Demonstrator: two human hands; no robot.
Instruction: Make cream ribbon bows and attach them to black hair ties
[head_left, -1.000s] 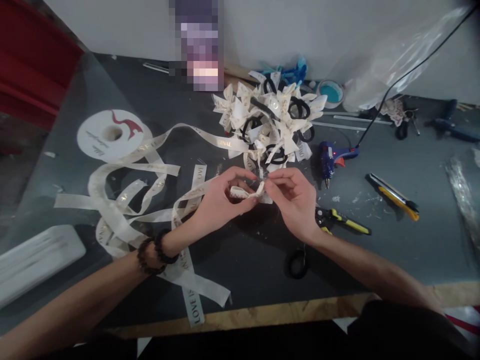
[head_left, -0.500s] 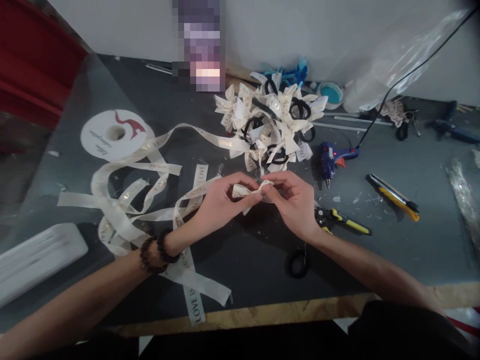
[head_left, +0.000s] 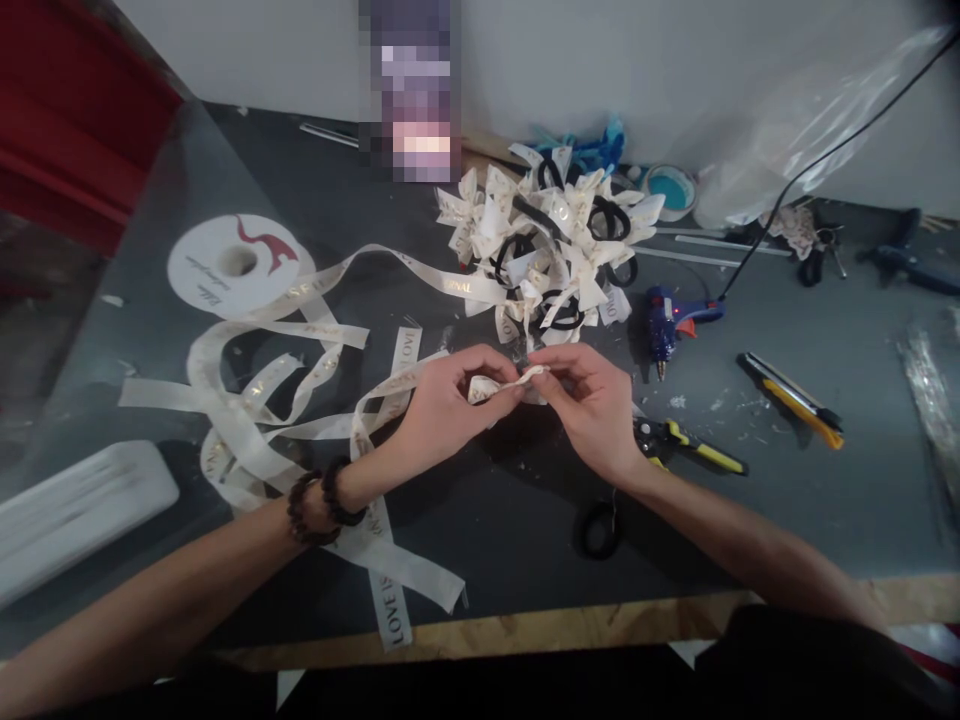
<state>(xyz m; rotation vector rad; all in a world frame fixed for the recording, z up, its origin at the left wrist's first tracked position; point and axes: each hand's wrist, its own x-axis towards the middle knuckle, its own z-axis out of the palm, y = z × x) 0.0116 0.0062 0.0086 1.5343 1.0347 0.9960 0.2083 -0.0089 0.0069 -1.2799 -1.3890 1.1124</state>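
Observation:
Both hands meet over the table's middle at a cream printed ribbon bow (head_left: 484, 388). My left hand (head_left: 454, 400) pinches the bow between thumb and fingers at its centre. My right hand (head_left: 592, 400) grips its other side, thumb against fingertips, hiding part of the ribbon. Just beyond the fingers lies a heap of cream ribbon bows with black hair ties (head_left: 555, 240). Long loose ribbon (head_left: 247, 430) curls on the table left of my left hand, running near the white ribbon spool (head_left: 202, 262). Below my right hand rests a single black hair tie (head_left: 600, 530).
On the right lie a blue glue gun (head_left: 664, 320) with a black cord, a yellow box cutter (head_left: 795, 400) and yellow-black pliers (head_left: 697, 447). A roll of tape (head_left: 671, 190) sits at the back. A white case (head_left: 90, 510) stands at the left front.
The bow's right part looks slightly more twisted between my fingers. Both hands keep their pinch, and the whole view has shifted a little.

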